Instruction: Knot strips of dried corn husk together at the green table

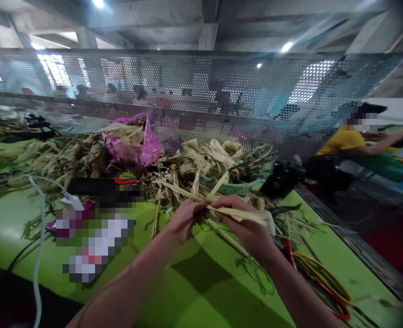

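My left hand [184, 218] and my right hand [247, 223] meet over the green table [201, 287], both closed on a bundle of pale dry leaf strips [221, 209]. The strips run between the two hands and fan upward from the left hand. Just behind the hands lies a heap of dried husks and leaves [208, 168].
A pink plastic bag [133, 146] of husks sits at the back. A teal basket [235, 187], red-and-yellow cords [320, 282], a white cable [39, 246] and a black device [281, 180] lie around. A perforated metal screen [201, 91] backs the table. A person in yellow [344, 141] works at right.
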Tool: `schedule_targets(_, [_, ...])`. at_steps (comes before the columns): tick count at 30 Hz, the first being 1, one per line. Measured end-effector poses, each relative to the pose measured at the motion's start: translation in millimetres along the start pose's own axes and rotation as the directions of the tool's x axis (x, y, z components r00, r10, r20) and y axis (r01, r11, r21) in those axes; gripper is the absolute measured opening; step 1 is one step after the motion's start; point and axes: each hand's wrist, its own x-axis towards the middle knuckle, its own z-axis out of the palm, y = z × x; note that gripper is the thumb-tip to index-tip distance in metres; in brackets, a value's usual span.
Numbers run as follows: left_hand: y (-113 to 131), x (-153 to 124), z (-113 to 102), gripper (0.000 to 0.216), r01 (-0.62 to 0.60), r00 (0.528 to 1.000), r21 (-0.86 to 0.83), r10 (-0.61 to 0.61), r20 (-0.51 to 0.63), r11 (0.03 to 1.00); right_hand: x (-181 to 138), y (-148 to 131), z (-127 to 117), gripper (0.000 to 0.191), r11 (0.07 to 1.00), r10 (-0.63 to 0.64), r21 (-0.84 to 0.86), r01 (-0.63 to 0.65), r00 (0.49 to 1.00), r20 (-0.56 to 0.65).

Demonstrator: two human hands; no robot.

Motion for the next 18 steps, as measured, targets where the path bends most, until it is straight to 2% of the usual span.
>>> schedule_targets(3, [2,-2,2,0.019,0.024,1.0,-0.057,-0.023,0.02,0.998,0,8,3,0.017,0.977,0.174,0.143,-0.159,0.98,-0.099])
schedule_targets(6, [5,-4,4,0.032,0.003,1.0,-0.071,-0.002,0.016,0.997,-1,14,4,0.022,0.911,0.302,0.32,-0.261,0.949,-0.085])
schedule_targets(10, [10,-8,7,0.048,-0.023,0.998,-0.147,0.031,0.05,0.989,-2,15,8,0.021,0.843,0.379,0.433,-0.318,0.923,-0.06])
schedule_targets(13, [13,-10,6,0.04,-0.01,0.998,-0.203,0.022,0.056,0.979,-2,13,14,0.022,0.792,0.429,0.479,-0.379,0.903,0.005])
schedule_targets(15, [15,-11,5,0.029,0.018,1.0,-0.201,-0.014,0.022,0.979,-2,12,16,0.023,0.77,0.449,0.487,-0.411,0.892,0.042])
schedule_targets(18, [17,-12,5,0.021,0.047,0.999,-0.174,-0.042,0.031,0.984,-1,14,11,0.023,0.774,0.457,0.484,-0.408,0.889,0.019])
